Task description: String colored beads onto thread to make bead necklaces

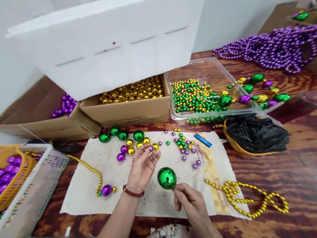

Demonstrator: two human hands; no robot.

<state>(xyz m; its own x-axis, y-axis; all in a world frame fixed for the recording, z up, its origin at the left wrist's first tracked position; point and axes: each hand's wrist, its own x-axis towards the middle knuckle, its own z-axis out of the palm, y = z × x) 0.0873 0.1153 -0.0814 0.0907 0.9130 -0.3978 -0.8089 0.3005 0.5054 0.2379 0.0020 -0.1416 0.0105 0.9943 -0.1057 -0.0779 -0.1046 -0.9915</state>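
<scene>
My left hand (141,167) is closed in a pinch with a small purple bead (151,149) at its fingertips. A thin white string (156,160) slants from those fingers down to a large shiny green bead (166,177). My right hand (189,201) pinches at the underside of this green bead; whether the fingertips also grip the string there is hidden. Below the hands lies a white cloth (99,202). Near my left hand, large green beads (122,135), gold beads (131,151) and purple beads (121,157) rest on it.
Small mixed beads (182,143), a blue blade-like tool (202,140) and tweezers (201,154) lie right. A gold bead strand (253,200) crosses the cloth's right edge. Behind stand a foam board (117,62), a cardboard box (129,112) and a clear tray (228,76). Baskets (23,161) stand left.
</scene>
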